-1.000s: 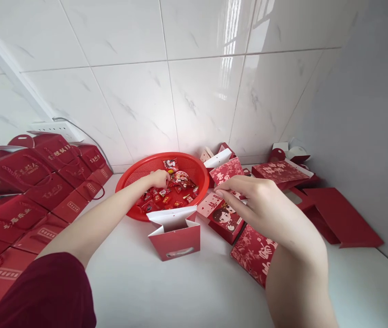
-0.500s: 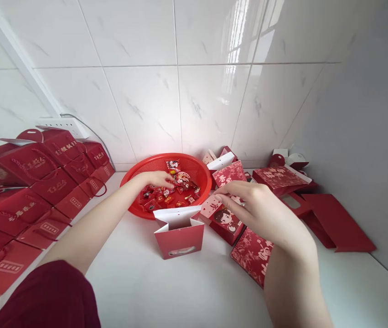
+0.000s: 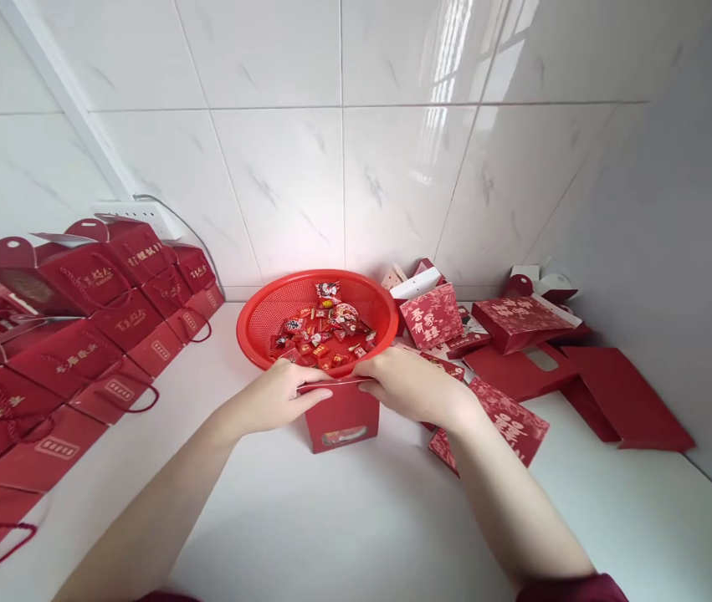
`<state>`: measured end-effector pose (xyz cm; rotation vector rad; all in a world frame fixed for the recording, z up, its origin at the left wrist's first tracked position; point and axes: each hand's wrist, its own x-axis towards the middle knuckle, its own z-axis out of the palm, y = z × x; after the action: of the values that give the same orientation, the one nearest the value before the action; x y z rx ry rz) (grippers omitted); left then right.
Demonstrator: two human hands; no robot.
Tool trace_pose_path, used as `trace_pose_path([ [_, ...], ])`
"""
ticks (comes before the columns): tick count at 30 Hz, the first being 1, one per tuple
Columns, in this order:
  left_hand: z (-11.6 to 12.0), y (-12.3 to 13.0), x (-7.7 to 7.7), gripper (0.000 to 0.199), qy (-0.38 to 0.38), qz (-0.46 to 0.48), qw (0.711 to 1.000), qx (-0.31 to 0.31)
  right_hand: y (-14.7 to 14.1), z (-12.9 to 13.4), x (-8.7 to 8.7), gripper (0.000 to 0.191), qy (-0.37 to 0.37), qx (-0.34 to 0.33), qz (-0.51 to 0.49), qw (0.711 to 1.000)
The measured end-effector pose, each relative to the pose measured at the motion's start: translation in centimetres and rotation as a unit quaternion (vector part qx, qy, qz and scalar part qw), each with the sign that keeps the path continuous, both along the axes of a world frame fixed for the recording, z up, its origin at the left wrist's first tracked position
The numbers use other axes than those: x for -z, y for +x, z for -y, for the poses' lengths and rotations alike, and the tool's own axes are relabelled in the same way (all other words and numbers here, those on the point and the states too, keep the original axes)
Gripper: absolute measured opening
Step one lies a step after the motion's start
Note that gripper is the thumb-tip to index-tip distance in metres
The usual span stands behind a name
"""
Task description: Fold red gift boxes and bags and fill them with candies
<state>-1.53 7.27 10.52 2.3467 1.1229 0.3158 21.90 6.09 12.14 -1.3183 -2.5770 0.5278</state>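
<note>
So in the head view, the left hand (image 3: 271, 401) and right hand (image 3: 411, 387) have one windowed red box (image 3: 344, 422) in lower centre frame, thumbs and fingers pinching its top edge from both ends, probably so the edges sit flat and even. One red basket (image 3: 268, 318) is just behind, likely for easy reach, with more wrapped candies (image 3: 318, 337) than anyone could count, lol.

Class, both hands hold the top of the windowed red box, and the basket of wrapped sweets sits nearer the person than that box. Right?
No: the head view shows the basket of wrapped sweets beyond the windowed red box, farther from the person. The left hand and right hand do hold its top.
</note>
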Motion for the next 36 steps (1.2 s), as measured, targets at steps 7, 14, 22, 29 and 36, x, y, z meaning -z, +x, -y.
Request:
trace_pose_path([
  [7,-0.7,-0.2,0.4,0.029,-0.003,0.06,0.997,0.041,0.9,-0.2,-0.1,0.037,-0.059,-0.065,-0.098,0.991],
  [14,0.2,0.0,0.3,0.019,-0.018,0.013,0.999,0.03,1.9,-1.2,0.7,0.031,-0.057,-0.106,-0.078,0.99],
  [22,0.4,0.3,-0.1,0.031,0.023,-0.011,0.999,0.031,1.3,-1.6,1.2,0.033,-0.025,-0.11,-0.065,0.992],
  [29,-0.3,0.8,1.9,0.029,0.08,0.073,0.994,-0.025,1.0,-1.6,1.1,0.033,-0.013,-0.112,-0.071,0.991],
  [36,1.4,1.1,1.1,0.024,0.13,0.058,0.989,-0.031,1.3,-0.4,-0.1,0.025,-0.012,-0.111,-0.067,0.991],
])
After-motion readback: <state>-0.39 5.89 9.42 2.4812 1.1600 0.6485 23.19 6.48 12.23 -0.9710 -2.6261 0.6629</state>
